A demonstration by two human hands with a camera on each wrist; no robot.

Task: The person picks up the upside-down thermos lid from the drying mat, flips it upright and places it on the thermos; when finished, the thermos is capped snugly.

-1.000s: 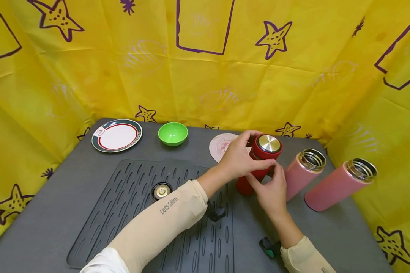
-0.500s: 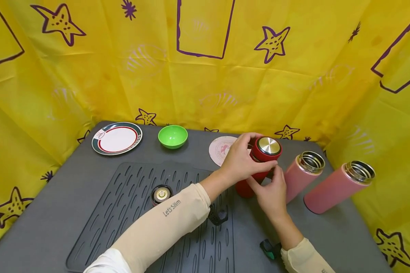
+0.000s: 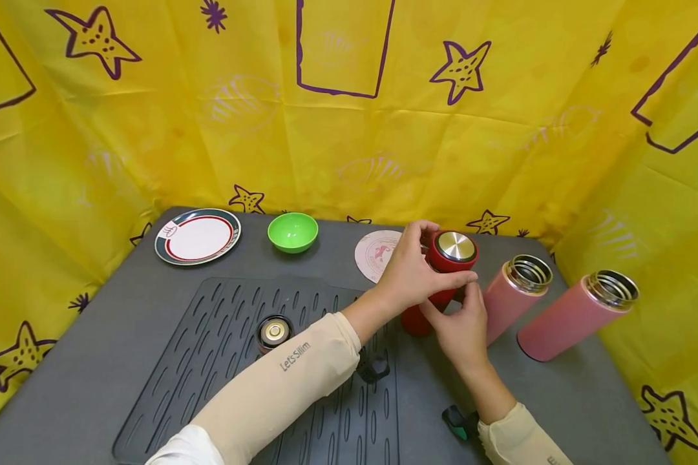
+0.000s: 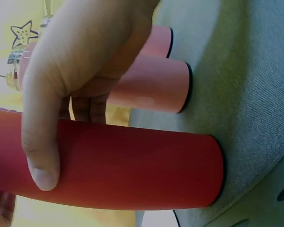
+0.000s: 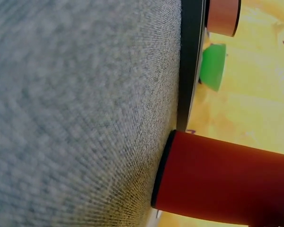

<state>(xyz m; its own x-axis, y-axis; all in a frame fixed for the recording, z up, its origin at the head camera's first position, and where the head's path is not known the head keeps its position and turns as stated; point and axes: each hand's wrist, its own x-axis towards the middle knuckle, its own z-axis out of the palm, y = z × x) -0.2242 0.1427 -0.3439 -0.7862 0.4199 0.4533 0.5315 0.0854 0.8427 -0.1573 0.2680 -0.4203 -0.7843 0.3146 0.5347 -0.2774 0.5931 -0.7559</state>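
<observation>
A tall red thermos bottle (image 3: 415, 320) stands on the grey table, right of the mat, its silver-topped lid (image 3: 456, 245) facing up. My left hand (image 3: 410, 268) holds it around the top, thumb across the front and fingers behind the lid. Lower down, my right hand (image 3: 462, 323) grips the bottle's side. In the left wrist view the right hand (image 4: 85, 52) lays its thumb along the red body (image 4: 142, 165), with its other fingers partly hidden behind. The right wrist view shows the base of the red bottle (image 5: 217, 175) on the cloth, neither hand clearly visible.
Two lidless pink bottles (image 3: 514, 284) (image 3: 578, 316) stand right of the red one. A round pink coaster (image 3: 375, 255), green bowl (image 3: 293, 232) and rimmed plate (image 3: 200, 237) line the back. An upturned lid (image 3: 275, 330) lies on the ridged mat (image 3: 198, 361).
My left thumb has slid slightly right across the front of the red bottle's top. My right hand and the bottle stay in place.
</observation>
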